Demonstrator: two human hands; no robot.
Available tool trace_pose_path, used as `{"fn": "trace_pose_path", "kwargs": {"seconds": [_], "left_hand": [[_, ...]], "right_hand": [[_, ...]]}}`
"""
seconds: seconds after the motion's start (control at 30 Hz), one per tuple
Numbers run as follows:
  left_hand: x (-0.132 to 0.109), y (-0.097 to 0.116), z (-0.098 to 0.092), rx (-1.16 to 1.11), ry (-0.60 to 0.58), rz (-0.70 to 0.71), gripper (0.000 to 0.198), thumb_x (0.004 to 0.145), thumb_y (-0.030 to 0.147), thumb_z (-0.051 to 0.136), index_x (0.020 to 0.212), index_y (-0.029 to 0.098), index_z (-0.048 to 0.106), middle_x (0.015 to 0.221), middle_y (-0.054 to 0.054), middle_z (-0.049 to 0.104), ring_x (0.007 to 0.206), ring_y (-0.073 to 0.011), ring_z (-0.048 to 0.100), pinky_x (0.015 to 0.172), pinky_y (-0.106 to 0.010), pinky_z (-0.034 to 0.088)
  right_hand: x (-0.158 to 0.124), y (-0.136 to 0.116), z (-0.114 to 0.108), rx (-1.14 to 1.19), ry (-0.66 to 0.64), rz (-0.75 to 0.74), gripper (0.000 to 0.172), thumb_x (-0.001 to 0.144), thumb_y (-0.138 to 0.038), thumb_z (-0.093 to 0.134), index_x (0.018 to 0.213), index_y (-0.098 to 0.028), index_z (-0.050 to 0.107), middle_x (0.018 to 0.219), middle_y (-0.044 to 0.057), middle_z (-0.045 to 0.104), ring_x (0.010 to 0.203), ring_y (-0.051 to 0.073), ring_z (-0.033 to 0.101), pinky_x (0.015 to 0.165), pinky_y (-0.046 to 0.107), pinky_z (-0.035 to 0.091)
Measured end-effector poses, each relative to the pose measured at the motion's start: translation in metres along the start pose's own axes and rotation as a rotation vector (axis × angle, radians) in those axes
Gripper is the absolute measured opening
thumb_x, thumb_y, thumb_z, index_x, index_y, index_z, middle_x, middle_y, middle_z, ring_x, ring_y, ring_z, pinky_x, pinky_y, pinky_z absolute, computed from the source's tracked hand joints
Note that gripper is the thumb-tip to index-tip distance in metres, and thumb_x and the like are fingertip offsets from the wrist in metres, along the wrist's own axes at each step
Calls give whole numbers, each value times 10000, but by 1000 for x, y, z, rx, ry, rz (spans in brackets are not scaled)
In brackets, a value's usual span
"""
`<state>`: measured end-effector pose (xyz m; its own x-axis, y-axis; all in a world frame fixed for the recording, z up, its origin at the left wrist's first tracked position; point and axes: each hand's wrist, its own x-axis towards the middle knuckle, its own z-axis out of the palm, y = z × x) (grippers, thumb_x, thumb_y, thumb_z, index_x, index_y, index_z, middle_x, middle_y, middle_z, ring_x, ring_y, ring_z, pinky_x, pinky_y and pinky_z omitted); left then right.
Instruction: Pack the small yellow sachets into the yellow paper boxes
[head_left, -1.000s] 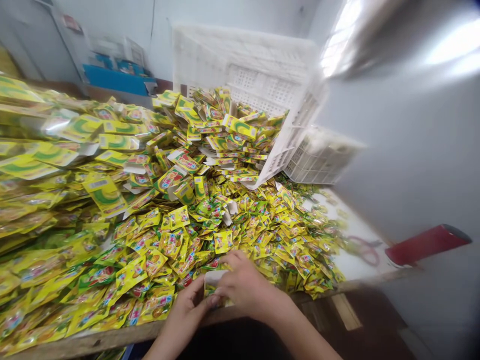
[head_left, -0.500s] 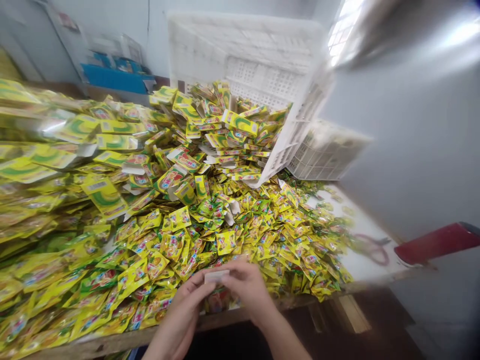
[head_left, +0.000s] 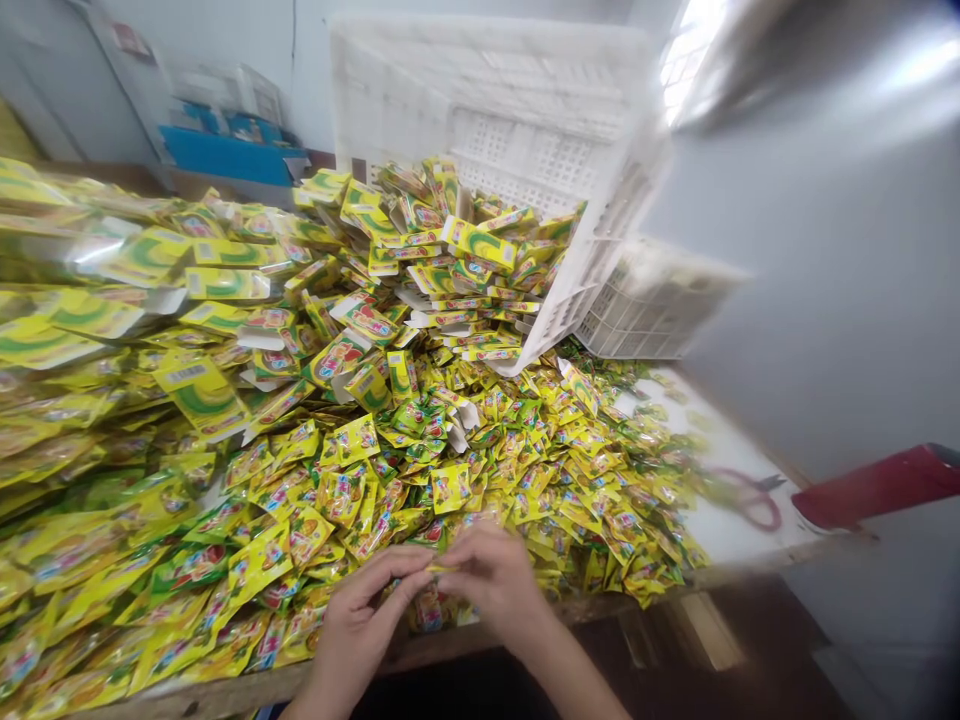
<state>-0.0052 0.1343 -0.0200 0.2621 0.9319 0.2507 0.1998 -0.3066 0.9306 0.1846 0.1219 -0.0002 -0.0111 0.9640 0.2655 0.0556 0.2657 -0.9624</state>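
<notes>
Just above the table's near edge, my left hand (head_left: 367, 600) and my right hand (head_left: 491, 575) meet, fingers pinched together. Between them they grip a small printed carton (head_left: 430, 608). Its yellow top edge shows at the fingertips and its coloured face hangs below; the fingers cover much of the rest. Right beyond the hands spreads a thick layer of yellow and green sachets (head_left: 451, 487). Farther back lies a heap of small yellow cartons (head_left: 367, 318), several with white end flaps standing out.
A white plastic crate (head_left: 540, 155) lies tipped on its side, cartons spilling from its mouth. Behind it stands a second white crate (head_left: 637, 310). Pink-handled scissors (head_left: 761, 508) and a dark red cylindrical object (head_left: 874, 488) lie at the right. A blue box (head_left: 225, 155) sits far back left.
The white flap that showed between my fingers is no longer visible; a thin yellow edge shows there now. My fingertips have drawn closer together. The piles look the same.
</notes>
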Motion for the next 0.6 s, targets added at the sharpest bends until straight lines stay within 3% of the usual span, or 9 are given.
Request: {"fn": "trace_pose_path", "kwargs": {"seconds": [0.13, 0.23, 0.33, 0.43, 0.5, 0.57, 0.6], "left_hand": [[-8, -8, -1, 60, -51, 114, 199, 839, 195, 691, 1023, 263, 721, 1114, -53, 733, 1072, -218, 673, 926, -328, 554], [-10, -11, -1, 147, -64, 186, 299, 853, 167, 670, 1123, 291, 690, 1137, -41, 728, 1078, -203, 675, 928, -300, 557], [-13, -14, -1, 222, -96, 301, 432, 852, 139, 662, 1237, 332, 641, 1152, -22, 728, 1068, -185, 686, 930, -258, 552], [-15, -15, 5, 255, -102, 311, 440, 867, 142, 637, 1259, 342, 633, 1188, -25, 714, 1092, -190, 676, 949, -263, 541], [-15, -13, 9, 262, -82, 239, 417, 861, 190, 652, 1253, 332, 640, 1199, -34, 708, 1121, -212, 659, 979, -301, 526], [-14, -9, 8, 199, -29, 91, 409, 850, 270, 668, 1257, 302, 633, 1205, -49, 705, 1104, -233, 667, 963, -331, 538], [-14, -6, 3, 135, 18, -9, 413, 844, 316, 673, 1253, 281, 629, 1200, -58, 707, 1070, -241, 682, 925, -333, 561]], "right_hand": [[-15, 1, 4, -51, 46, -94, 78, 799, -212, 756, 872, -235, 770, 863, 47, 675, 819, 180, 642, 745, 290, 506], [-29, 5, 10, -131, 72, -171, 159, 866, -165, 663, 964, -248, 756, 959, 63, 656, 897, 182, 637, 783, 294, 507], [-27, 2, 0, -181, -17, -192, 135, 875, -199, 650, 956, -245, 748, 930, 53, 668, 872, 178, 641, 771, 288, 512], [10, -10, -34, -363, -157, -181, 120, 889, -234, 624, 869, -233, 742, 846, 31, 702, 831, 173, 652, 787, 281, 513], [52, -16, -65, -742, 28, -82, 198, 898, -159, 550, 940, -230, 731, 953, 44, 712, 943, 182, 631, 876, 300, 486], [97, -16, -93, -850, 103, -37, 309, 806, -84, 594, 1062, -211, 711, 1164, 93, 659, 1156, 250, 533, 1009, 384, 397], [116, -14, -103, -882, 115, -16, 374, 737, -66, 643, 1078, -207, 707, 1167, 102, 656, 1172, 277, 516, 1018, 407, 381]]}}
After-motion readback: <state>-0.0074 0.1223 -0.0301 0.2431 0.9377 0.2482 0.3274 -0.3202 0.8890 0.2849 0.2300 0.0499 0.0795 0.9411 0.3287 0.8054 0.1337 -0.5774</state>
